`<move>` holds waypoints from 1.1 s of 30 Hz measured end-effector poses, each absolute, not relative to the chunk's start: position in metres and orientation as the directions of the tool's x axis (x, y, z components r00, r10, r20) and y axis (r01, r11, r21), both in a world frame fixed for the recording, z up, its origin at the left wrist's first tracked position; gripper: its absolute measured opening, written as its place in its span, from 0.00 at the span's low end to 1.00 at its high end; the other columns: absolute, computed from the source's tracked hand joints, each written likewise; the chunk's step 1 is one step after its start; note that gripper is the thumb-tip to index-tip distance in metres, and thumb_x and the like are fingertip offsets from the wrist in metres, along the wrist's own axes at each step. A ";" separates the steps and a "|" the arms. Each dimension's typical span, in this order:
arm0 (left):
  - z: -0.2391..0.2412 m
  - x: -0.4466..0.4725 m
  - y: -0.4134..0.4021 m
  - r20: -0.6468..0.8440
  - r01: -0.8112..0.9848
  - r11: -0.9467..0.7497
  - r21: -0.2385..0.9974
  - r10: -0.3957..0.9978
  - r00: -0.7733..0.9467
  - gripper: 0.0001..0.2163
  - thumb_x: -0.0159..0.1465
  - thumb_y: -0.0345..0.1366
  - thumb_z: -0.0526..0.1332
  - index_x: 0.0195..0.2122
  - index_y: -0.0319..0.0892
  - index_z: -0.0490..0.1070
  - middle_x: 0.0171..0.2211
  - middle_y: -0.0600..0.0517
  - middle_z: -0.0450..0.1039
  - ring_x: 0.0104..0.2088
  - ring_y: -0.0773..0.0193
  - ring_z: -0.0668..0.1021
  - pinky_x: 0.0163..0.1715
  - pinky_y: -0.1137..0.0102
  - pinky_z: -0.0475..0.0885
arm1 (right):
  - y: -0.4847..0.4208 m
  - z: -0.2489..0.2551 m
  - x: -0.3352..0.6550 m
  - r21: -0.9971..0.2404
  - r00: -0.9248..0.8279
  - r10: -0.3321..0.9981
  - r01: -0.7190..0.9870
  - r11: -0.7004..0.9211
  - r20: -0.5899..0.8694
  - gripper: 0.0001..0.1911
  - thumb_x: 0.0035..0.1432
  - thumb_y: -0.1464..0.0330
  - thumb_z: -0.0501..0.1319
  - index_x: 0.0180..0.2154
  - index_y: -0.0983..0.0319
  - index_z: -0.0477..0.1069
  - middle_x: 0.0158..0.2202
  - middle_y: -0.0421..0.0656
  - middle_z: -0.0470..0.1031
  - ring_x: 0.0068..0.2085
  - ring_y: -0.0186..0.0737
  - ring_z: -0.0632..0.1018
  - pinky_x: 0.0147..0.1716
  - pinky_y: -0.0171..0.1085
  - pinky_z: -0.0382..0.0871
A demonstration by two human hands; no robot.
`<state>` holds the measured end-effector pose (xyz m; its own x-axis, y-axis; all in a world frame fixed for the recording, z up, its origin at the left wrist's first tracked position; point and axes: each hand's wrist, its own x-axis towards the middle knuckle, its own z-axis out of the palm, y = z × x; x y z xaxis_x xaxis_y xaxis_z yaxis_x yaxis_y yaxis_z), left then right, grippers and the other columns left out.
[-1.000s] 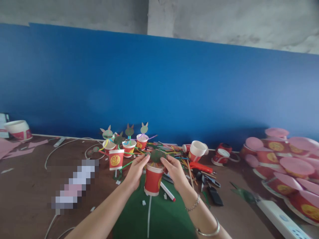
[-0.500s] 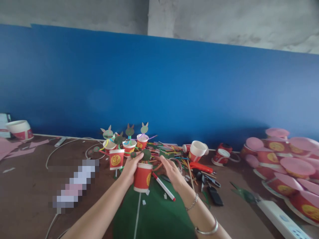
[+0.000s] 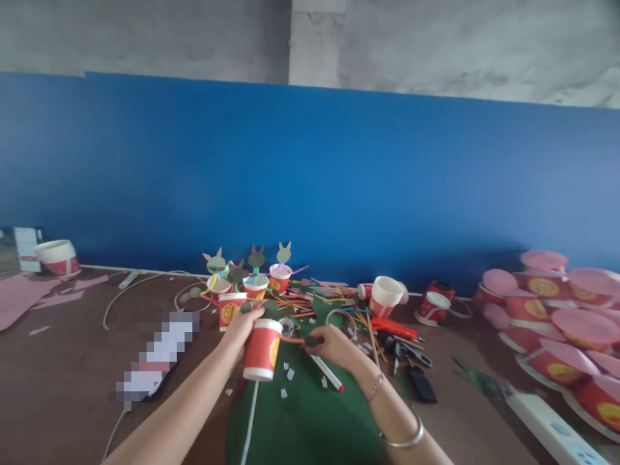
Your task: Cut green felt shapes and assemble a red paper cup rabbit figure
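My left hand is closed around the far side of a red and white paper cup, which tilts slightly. Dark green paper pieces show above its rim, and a white stick extends below its base. An orange strip reaches from the cup to my right hand, whose fingers pinch its outer end near a small dark piece. Below that hand, a white marker with a red end lies on a dark green sheet.
Finished-looking cup figures stand behind my left hand. Scattered coloured sticks, tape rings, a red-handled tool and a black key fob lie beyond and to the right. Pink-topped cups and a power strip occupy the right side.
My right hand was apart with extended fingers; now it pinches the orange strip's end, which stretches out sideways. The cup has shifted slightly left and tilted, showing more of the white stick.
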<state>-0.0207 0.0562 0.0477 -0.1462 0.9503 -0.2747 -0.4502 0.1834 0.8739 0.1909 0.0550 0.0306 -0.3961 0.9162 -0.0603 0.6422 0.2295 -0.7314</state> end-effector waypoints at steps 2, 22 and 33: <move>0.042 -0.020 0.045 -0.272 -0.433 0.208 0.877 0.958 -0.091 0.14 0.50 0.26 0.61 0.39 0.38 0.71 0.25 0.48 0.77 0.22 0.61 0.78 0.24 0.68 0.73 | 0.051 0.029 0.186 -0.621 -0.406 0.913 0.727 0.294 -0.043 0.08 0.44 0.71 0.61 0.30 0.62 0.77 0.26 0.41 0.76 0.30 0.38 0.73 0.28 0.31 0.60; 0.032 -0.033 0.018 0.281 0.225 -0.207 0.952 0.884 -0.375 0.25 0.53 0.40 0.63 0.51 0.43 0.61 0.51 0.44 0.64 0.52 0.53 0.67 0.52 0.60 0.60 | 0.057 0.014 0.172 -0.750 -0.199 0.969 0.616 0.240 0.147 0.12 0.45 0.75 0.54 0.32 0.64 0.74 0.26 0.42 0.76 0.28 0.38 0.74 0.28 0.32 0.64; 0.068 0.015 -0.036 0.322 0.559 -0.717 0.416 0.691 0.647 0.14 0.55 0.35 0.61 0.43 0.47 0.66 0.40 0.50 0.69 0.42 0.57 0.70 0.44 0.63 0.64 | 0.064 0.018 0.179 -0.889 -0.026 0.985 0.426 0.165 0.171 0.07 0.47 0.69 0.55 0.28 0.64 0.70 0.24 0.42 0.74 0.26 0.38 0.74 0.26 0.33 0.65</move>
